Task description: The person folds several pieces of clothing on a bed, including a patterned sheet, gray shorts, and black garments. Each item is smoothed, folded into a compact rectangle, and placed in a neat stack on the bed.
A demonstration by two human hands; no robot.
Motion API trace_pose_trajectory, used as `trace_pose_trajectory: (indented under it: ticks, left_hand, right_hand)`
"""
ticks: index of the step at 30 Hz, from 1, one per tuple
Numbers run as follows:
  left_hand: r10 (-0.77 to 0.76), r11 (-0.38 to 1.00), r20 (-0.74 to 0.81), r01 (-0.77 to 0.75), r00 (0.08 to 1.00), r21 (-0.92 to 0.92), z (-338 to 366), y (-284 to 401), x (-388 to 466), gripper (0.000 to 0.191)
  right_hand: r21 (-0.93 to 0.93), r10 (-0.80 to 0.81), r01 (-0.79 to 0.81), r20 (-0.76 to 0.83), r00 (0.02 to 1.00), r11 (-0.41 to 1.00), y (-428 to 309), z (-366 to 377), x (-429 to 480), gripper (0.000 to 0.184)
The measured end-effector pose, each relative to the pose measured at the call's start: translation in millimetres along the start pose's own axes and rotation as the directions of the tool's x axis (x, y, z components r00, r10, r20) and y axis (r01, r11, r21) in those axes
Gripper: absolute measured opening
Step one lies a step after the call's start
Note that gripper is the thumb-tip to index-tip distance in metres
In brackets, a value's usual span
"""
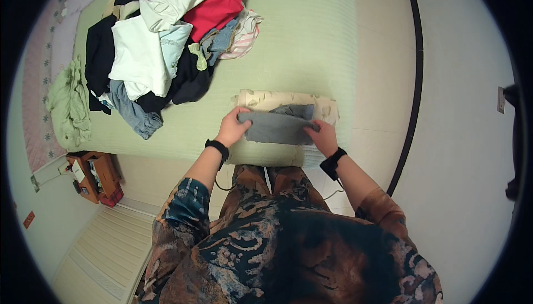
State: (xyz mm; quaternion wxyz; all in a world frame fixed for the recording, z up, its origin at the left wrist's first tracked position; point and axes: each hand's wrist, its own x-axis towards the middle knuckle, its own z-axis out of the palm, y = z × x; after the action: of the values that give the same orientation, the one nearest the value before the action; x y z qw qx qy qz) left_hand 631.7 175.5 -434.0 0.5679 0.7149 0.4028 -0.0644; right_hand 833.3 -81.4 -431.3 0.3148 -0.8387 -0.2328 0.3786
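Observation:
A grey cloth garment (277,128) is stretched between my two hands near the bed's front edge. My left hand (234,127) pinches its left end, thumb on top. At the opposite end, my right hand (322,135) grips the upper corner. Behind it lies a folded cream cloth with a leaf-like pattern (266,96), flat on the bed. A darker bunched part of grey fabric (293,111) rests on the cream cloth; whether it belongs to the held garment I cannot tell.
A heap of mixed clothes (139,54) covers the left of the green bed (291,54). A light green garment (70,104) lies beyond it. A wooden bedside cabinet (100,175) stands at the lower left, and a white wall (458,96) rises on the right.

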Motion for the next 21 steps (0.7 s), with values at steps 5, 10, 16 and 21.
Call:
trace_pose_trajectory:
  ticks: [5, 10, 16, 21]
  left_hand:
    - [-0.142, 0.990, -0.148, 0.137, 0.979, -0.038, 20, -22, 50, 0.045]
    - [-0.192, 0.981, -0.228, 0.192, 0.955, -0.022, 38, -31, 46, 0.072]
    - [-0.435, 0.900, -0.060, 0.433, 0.898, -0.048, 49, -37, 31, 0.075]
    - [-0.277, 0.960, 0.003, 0.276, 0.961, -0.047, 40, -36, 30, 0.056]
  right_hand:
    - [0.023, 0.160, -0.159, -0.182, 0.970, 0.987, 5, 10, 44, 0.044]
    - [0.165, 0.406, -0.385, -0.120, 0.906, 0.908, 22, 27, 36, 0.079]
    - [0.337, 0.381, -0.424, 0.189, 0.905, 0.841, 52, 42, 32, 0.080]
    - [0.312, 0.333, -0.342, 0.084, 0.939, 0.886, 52, 38, 29, 0.061]
